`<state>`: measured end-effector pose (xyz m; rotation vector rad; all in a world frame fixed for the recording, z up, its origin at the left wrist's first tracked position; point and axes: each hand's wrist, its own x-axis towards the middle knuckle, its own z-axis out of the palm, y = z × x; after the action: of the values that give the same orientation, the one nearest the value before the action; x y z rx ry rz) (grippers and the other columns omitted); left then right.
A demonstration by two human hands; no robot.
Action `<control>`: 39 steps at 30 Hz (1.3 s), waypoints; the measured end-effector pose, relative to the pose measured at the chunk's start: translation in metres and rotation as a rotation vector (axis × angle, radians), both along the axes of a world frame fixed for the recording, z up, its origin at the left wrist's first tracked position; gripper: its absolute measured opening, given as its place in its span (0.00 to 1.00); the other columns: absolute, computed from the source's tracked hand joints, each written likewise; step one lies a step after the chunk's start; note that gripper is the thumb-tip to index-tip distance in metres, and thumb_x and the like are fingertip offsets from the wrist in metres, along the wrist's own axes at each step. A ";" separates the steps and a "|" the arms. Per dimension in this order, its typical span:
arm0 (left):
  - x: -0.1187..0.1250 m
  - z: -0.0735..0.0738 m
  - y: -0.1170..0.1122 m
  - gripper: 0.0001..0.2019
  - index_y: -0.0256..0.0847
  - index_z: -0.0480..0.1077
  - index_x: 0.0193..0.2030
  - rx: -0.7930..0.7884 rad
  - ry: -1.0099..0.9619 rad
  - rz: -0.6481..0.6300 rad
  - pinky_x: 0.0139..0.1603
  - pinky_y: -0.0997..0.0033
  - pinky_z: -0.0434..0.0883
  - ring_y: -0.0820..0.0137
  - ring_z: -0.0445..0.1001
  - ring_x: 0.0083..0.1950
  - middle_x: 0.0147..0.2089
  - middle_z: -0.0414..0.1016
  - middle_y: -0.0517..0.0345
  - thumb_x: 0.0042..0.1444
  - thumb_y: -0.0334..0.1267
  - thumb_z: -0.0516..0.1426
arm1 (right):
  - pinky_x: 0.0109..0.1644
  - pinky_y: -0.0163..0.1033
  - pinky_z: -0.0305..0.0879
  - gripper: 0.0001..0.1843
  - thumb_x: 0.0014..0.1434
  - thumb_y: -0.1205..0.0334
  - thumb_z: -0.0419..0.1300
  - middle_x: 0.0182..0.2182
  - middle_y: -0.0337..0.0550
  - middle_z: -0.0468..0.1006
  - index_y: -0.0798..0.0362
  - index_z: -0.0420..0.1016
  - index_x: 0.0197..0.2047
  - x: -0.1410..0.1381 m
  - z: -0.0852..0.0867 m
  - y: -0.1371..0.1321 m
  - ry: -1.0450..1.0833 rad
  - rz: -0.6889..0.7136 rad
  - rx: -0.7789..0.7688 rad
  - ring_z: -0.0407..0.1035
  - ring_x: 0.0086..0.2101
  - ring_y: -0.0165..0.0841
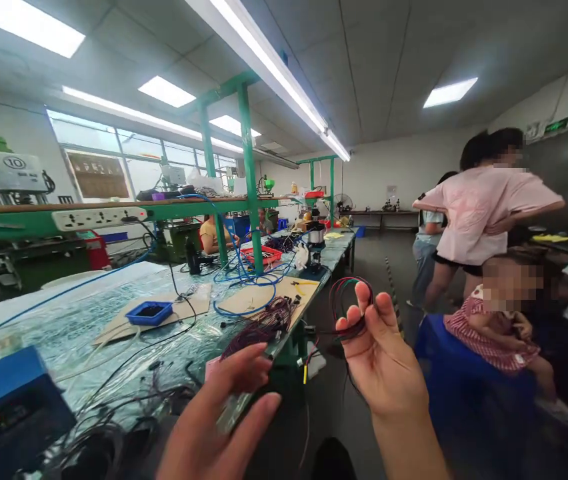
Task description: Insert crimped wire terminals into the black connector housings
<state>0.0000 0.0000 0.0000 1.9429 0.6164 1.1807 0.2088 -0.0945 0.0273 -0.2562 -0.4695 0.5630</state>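
Head view, right hand (pixel 384 363) grip pinched on looped wires (pixel 352 329), left hand (pixel 227 417) grip loosely apart

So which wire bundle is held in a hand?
The small looped bundle pinched by the right hand; the bigger purplish bundle lies on the bench.

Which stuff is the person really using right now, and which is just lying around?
In use: right hand pinching the wire loop; left hand by the wire pile.
Lying about: blue tray, blue box, red basket, power strip.
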 end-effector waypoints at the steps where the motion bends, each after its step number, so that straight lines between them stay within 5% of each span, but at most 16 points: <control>1: 0.009 0.003 -0.002 0.27 0.55 0.75 0.60 -0.008 0.014 -0.078 0.52 0.69 0.79 0.61 0.82 0.49 0.52 0.83 0.56 0.51 0.45 0.70 | 0.35 0.35 0.82 0.17 0.47 0.73 0.76 0.41 0.33 0.88 0.39 0.85 0.34 -0.003 -0.008 0.000 0.040 0.033 0.001 0.82 0.31 0.29; 5: 0.035 0.002 -0.009 0.34 0.62 0.68 0.67 -0.266 0.041 -0.356 0.46 0.69 0.82 0.65 0.83 0.44 0.55 0.80 0.55 0.54 0.40 0.70 | 0.34 0.34 0.82 0.18 0.44 0.72 0.78 0.40 0.33 0.89 0.40 0.85 0.34 -0.005 -0.033 0.008 0.178 0.187 -0.012 0.83 0.30 0.29; 9: 0.039 -0.005 0.000 0.25 0.55 0.76 0.60 -0.400 -0.013 -0.287 0.45 0.72 0.82 0.64 0.85 0.42 0.48 0.83 0.54 0.54 0.43 0.70 | 0.34 0.33 0.81 0.18 0.41 0.73 0.80 0.41 0.36 0.89 0.44 0.85 0.34 -0.005 -0.056 0.024 0.299 0.345 -0.035 0.83 0.30 0.29; 19: 0.036 -0.013 0.036 0.13 0.50 0.82 0.53 -0.127 0.217 -0.192 0.44 0.73 0.82 0.63 0.87 0.39 0.38 0.88 0.55 0.64 0.44 0.61 | 0.38 0.32 0.82 0.15 0.52 0.79 0.72 0.41 0.37 0.89 0.47 0.85 0.34 -0.002 -0.099 0.074 0.551 0.622 -0.097 0.83 0.30 0.27; 23: 0.035 -0.019 0.046 0.12 0.55 0.84 0.49 0.111 0.288 -0.091 0.46 0.77 0.80 0.65 0.87 0.42 0.44 0.88 0.59 0.62 0.38 0.62 | 0.37 0.31 0.82 0.16 0.54 0.80 0.71 0.40 0.35 0.89 0.46 0.84 0.32 -0.002 -0.106 0.085 0.557 0.654 -0.121 0.83 0.31 0.26; 30: 0.034 -0.020 0.053 0.09 0.50 0.84 0.45 -0.085 0.233 -0.101 0.38 0.80 0.80 0.67 0.86 0.35 0.37 0.87 0.59 0.59 0.39 0.64 | 0.37 0.31 0.82 0.15 0.56 0.81 0.68 0.40 0.39 0.89 0.48 0.84 0.33 -0.004 -0.106 0.092 0.590 0.655 -0.153 0.83 0.30 0.27; 39: 0.032 -0.023 0.054 0.06 0.47 0.84 0.39 -0.039 0.195 -0.079 0.41 0.82 0.78 0.68 0.84 0.40 0.40 0.86 0.56 0.53 0.36 0.68 | 0.39 0.30 0.81 0.13 0.53 0.80 0.71 0.39 0.41 0.89 0.50 0.84 0.32 -0.020 -0.108 0.099 0.627 0.634 -0.199 0.82 0.31 0.25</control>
<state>0.0324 0.0536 -0.0230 2.0448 0.6522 0.9318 0.1885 0.0042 -0.0806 -0.1025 0.1346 1.2628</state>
